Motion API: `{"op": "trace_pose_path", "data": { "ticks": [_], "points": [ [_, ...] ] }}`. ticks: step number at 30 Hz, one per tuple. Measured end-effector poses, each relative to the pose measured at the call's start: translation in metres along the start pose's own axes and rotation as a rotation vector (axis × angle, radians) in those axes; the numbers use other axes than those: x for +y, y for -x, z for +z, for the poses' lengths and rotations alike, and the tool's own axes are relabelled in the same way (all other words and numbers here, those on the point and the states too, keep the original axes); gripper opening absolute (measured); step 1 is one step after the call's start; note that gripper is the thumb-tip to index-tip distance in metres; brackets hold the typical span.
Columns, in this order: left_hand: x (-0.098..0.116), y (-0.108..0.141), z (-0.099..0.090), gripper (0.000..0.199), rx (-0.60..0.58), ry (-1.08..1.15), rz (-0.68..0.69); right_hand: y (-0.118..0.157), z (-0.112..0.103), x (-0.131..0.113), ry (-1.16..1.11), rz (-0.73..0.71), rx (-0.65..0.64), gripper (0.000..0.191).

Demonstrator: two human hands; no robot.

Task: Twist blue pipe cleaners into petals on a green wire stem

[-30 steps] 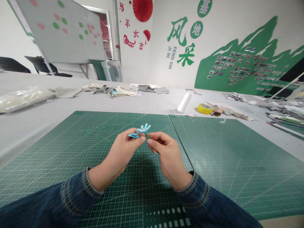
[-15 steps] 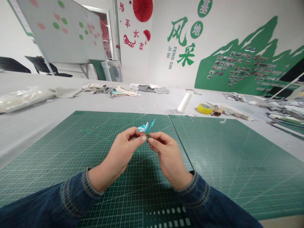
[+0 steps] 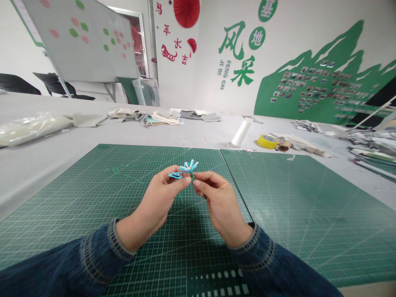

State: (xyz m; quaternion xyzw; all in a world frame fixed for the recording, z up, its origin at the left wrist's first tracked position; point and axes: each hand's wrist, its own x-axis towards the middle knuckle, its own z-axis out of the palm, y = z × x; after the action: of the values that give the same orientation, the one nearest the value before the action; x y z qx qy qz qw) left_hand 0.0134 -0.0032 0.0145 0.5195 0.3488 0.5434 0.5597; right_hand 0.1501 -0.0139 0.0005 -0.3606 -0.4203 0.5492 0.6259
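Note:
Between my two hands, above the green cutting mat (image 3: 123, 198), is a small beaded flower (image 3: 189, 166) with blue and white petals and a green stem. My right hand (image 3: 219, 204) is closed, thumb and fingertips pinching the stem. My left hand (image 3: 161, 198) is also closed, its thumb and index finger pinched at the base of the flower. A flat bright blue looped piece (image 3: 175, 175) sticks out to the left over the left fingers. The exact spot where the fingertips meet is partly hidden.
A second cutting mat (image 3: 309, 206) lies to the right. Beyond the mats stand a white thread cone (image 3: 241, 133) and a yellow tape roll (image 3: 267, 141). Cloth pieces (image 3: 163, 118) lie farther back, and a plastic-wrapped bundle (image 3: 34, 128) is at the left. Fine green thread (image 3: 119, 170) rests on the near mat.
The flower has turned in my fingers: its blue looped piece, which pointed up to the right, now points left, and the petals face upward. Both hands stay almost in place.

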Motion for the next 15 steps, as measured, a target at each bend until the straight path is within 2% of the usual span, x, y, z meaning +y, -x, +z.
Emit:
{"op": "trace_pose_path", "data": {
  "ticks": [8,15],
  "points": [
    [0.0009,-0.0013,-0.0003,0.009,0.013,-0.05,-0.005,0.0022,-0.0022,0.0009,0.135,-0.068,0.028,0.011],
    [0.0005,0.0,-0.001,0.01,0.035,-0.066,-0.006,0.0034,-0.0011,-0.0046,0.373,-0.152,0.069,0.007]
  ]
}}
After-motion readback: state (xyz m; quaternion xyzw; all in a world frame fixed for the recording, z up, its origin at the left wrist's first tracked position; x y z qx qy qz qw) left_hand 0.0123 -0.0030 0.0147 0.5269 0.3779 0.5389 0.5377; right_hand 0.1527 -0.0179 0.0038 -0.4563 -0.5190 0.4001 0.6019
